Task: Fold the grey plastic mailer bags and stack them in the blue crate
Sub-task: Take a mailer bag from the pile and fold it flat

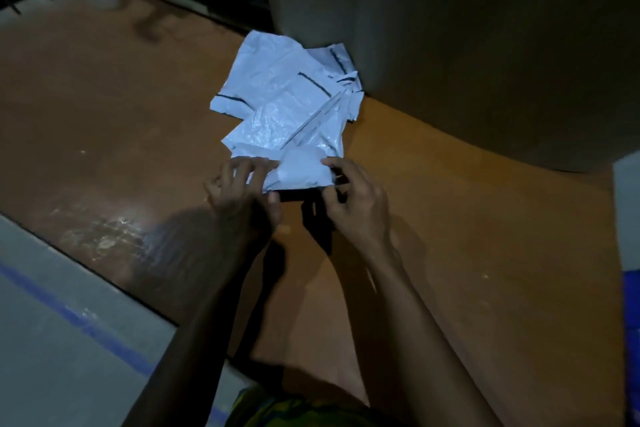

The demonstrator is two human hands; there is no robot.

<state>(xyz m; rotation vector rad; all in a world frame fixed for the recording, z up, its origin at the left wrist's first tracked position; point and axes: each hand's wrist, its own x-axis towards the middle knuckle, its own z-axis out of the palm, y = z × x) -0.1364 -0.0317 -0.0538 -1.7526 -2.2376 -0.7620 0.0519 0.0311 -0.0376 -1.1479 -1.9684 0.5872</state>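
The left hand [242, 191] and right hand [353, 199] each pinch one end of the nearest bag [299, 172], which lies on the near edge of the pile of grey mailer bags [284, 94]. A large grey bulk [467, 45] crowds the pile's far right side. Open brown tabletop [104, 107] spreads left of the pile, and a sliver of the blue crate [633, 305] shows well to its right.
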